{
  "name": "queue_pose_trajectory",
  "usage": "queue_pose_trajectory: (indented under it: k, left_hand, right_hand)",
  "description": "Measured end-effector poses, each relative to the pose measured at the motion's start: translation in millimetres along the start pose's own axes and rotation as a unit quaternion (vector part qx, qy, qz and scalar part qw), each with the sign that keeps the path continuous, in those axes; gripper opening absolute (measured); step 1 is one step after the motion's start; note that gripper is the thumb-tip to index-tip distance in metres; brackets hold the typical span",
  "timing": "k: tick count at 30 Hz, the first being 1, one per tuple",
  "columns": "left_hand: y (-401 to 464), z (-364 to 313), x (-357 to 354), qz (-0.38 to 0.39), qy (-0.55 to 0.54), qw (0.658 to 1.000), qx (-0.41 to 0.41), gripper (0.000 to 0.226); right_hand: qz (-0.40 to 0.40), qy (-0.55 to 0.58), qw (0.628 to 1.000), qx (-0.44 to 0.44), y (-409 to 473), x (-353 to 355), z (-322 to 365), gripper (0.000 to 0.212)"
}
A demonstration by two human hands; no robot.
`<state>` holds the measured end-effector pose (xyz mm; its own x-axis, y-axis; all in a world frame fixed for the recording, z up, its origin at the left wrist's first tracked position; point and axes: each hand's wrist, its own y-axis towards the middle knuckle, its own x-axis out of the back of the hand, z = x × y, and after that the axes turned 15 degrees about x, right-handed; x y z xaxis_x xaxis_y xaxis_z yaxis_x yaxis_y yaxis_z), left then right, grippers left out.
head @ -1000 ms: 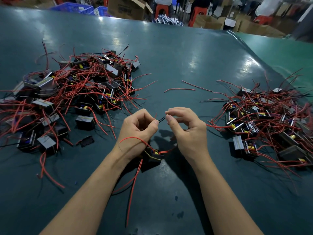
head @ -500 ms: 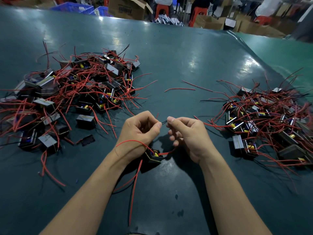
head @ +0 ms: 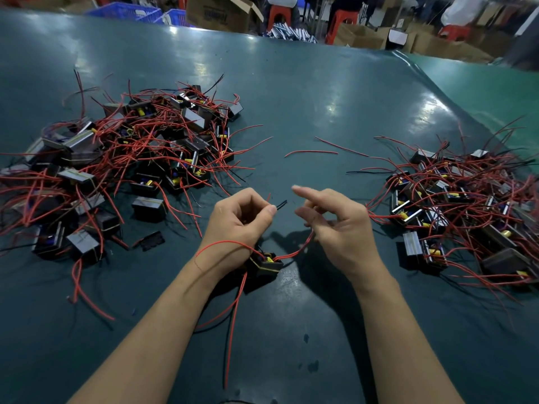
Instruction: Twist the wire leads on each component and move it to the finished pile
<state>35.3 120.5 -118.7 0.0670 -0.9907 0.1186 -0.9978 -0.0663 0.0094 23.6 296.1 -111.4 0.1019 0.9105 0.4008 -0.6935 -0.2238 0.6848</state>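
Left-hand grip: the left hand [head: 239, 220] is curled, thumb and forefinger pinching a pair of thin black wire leads [head: 281, 203] whose short ends poke out toward the other hand. Right-hand grip: the right hand [head: 339, 225] is released, fingers spread and loosely bent, holding nothing, just beside those lead ends but apart from them; a red lead [head: 300, 248] curves up close under its fingers

Below the left wrist sits the component [head: 267, 265] being worked on: a small black block with a yellow part on top and a pale band round its body, resting on the dark green tabletop [head: 291, 97]. More red leads trail from it, one looping over the left wrist, others running down toward the viewer

Left of this component lies a large pile of like components [head: 131, 158] tangled in red wire; right of it lies a second pile [head: 460, 205]. Beyond the component, two loose red wires [head: 310, 153] lie on the tabletop. Far behind, a cardboard box [head: 218, 13] carries print too blurred to read
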Motion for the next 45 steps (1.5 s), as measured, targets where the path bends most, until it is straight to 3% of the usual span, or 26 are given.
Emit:
queue_pose_trajectory:
  k: [2, 6, 11, 15, 17, 19, 20, 22, 24, 25, 26, 28, 30, 32, 36, 39, 41, 43, 45]
  left_hand:
    - [0, 0, 1, 0.015, -0.003, 1.0, 0.001, 0.021]
    - [0, 1, 1, 0.033, -0.006, 0.999, 0.002, 0.021]
    - [0, -1, 0, 0.034, -0.008, 0.999, 0.008, 0.023]
    - [-3, -3, 1, 0.049, -0.007, 0.999, 0.007, 0.022]
    - [-4, -5, 1, 0.061, -0.009, 0.998, 0.01, 0.021]
    - [-6, -5, 0, 0.062, -0.011, 0.998, 0.005, 0.02]
    - [-6, -5, 0, 0.06, -0.011, 0.998, 0.0, 0.02]
    - [-8, -5, -2, 0.058, -0.012, 0.998, -0.009, 0.021]
    - [-9, -5, -3, 0.056, -0.006, 0.998, -0.013, 0.02]
    - [-9, -5, -3, 0.054, -0.002, 0.998, -0.014, 0.02]
    - [-8, -4, -4, 0.049, 0.001, 0.999, -0.014, 0.019]
    - [-7, -3, -4, 0.034, 0.003, 0.999, -0.011, 0.018]
    - [-5, -1, -4, 0.02, 0.004, 1.0, -0.003, 0.018]
    - [-4, 0, -3, 0.006, 0.004, 1.0, 0.005, 0.018]
    - [-3, -3, -2, -0.027, -0.01, 1.0, 0.01, 0.012]
    - [5, -3, 9, -0.105, -0.068, 0.992, 0.033, 0.02]
    - [8, 0, 16, -0.138, -0.061, 0.988, 0.043, 0.02]
    - [7, 5, 17, -0.112, -0.018, 0.992, 0.053, 0.014]
    - [4, 8, 12, -0.036, 0.008, 0.997, 0.069, 0.013]
  right_hand:
    - [0.018, -0.075, 0.994, 0.08, 0, -1, -6, 0.041]
    - [0.017, -0.136, 0.979, 0.149, 1, 1, -13, 0.031]
    - [0.043, -0.158, 0.978, 0.132, 0, 4, -12, 0.011]
    - [0.045, -0.098, 0.989, 0.099, 0, 5, -1, 0.014]
    - [0.035, -0.038, 0.998, 0.04, 0, 3, 5, 0.02]
    - [0.009, 0.071, 0.993, -0.089, 1, -4, 10, 0.033]
    - [-0.018, 0.137, 0.976, -0.171, 3, -7, 11, 0.04]
    - [-0.062, 0.259, 0.902, -0.341, 8, -12, 14, 0.042]
    - [-0.076, 0.316, 0.84, -0.435, 10, -15, 15, 0.039]
    - [-0.081, 0.306, 0.845, -0.43, 9, -17, 16, 0.039]
    - [-0.081, 0.255, 0.882, -0.388, 7, -18, 16, 0.039]
    - [-0.053, 0.021, 0.975, -0.216, -2, -21, 14, 0.037]
    - [-0.038, -0.159, 0.984, -0.068, -8, -25, 12, 0.036]
    - [-0.033, -0.192, 0.981, -0.011, -7, -27, 10, 0.038]
    - [-0.06, -0.126, 0.986, -0.087, -2, -19, 8, 0.054]
    - [-0.121, -0.071, 0.978, -0.153, -1, -8, 5, 0.05]
    - [-0.127, -0.097, 0.975, -0.154, -2, -5, 2, 0.048]
    - [-0.093, -0.142, 0.97, -0.175, -2, -1, -3, 0.05]
    - [-0.048, -0.167, 0.96, -0.219, -3, 3, -6, 0.056]
